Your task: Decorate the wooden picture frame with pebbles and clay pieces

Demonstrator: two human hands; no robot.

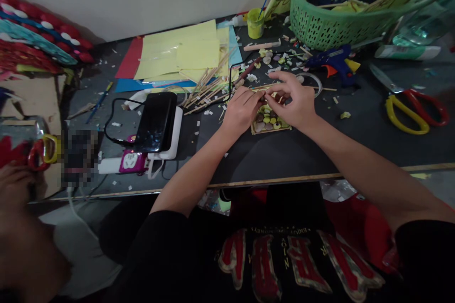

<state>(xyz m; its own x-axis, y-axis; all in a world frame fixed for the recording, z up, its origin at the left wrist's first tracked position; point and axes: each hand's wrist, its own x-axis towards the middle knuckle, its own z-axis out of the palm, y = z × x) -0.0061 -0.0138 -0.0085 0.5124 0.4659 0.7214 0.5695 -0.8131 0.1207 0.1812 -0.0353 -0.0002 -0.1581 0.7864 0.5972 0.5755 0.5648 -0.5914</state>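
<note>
Both my hands meet over a small stick-edged frame [272, 130] that holds several green, brown and grey pebble-like pieces [269, 120]. My left hand [242, 110] is at the frame's left side, its fingers bent and pressed together. From the right comes my right hand [292, 102], thumb and forefinger pinched, the other fingers curled or lifted. The fingertips of the two hands touch or nearly touch around something small and dark, too small to name. Behind and beneath the hands, much of the frame is hidden.
Left of my hands are a black phone [156, 120] on a cable and a pink socket adapter [132, 161]. Thin sticks [206, 90] and coloured paper [177, 52] lie behind. Rightward are a blue glue gun [336, 64], scissors [405, 99] and a green basket [330, 28]. Another person's hand [16, 182] is far left.
</note>
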